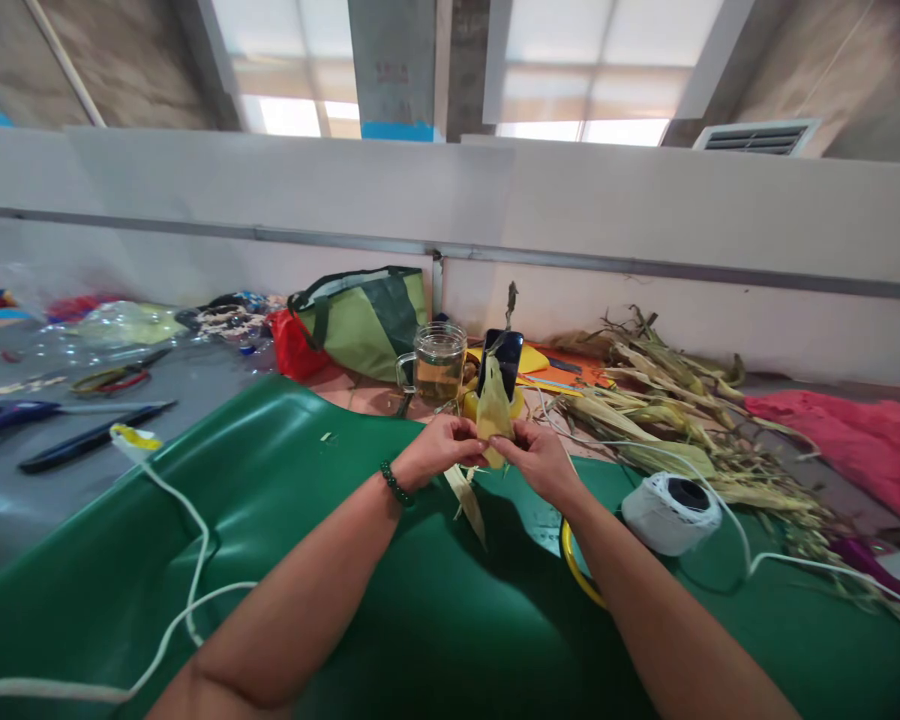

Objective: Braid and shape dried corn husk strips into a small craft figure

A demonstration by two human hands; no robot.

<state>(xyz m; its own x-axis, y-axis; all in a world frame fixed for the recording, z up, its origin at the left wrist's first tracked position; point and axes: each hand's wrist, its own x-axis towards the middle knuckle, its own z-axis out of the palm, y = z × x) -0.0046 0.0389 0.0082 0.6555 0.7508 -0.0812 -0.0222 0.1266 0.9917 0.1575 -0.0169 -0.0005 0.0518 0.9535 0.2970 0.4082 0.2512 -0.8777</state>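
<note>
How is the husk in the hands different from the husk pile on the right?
The held husk is small; the husk pile is much bigger. The held husk points up, pinched by the left hand and right hand; the husk pile lies spread out. Both look pale yellowish.

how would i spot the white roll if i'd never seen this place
A green mat spreads across the foreground. On it, right of the right hand and by the heap of dry husks, sits the roll. It is squat and white with a dark core, unlike the straggly husks.
</note>
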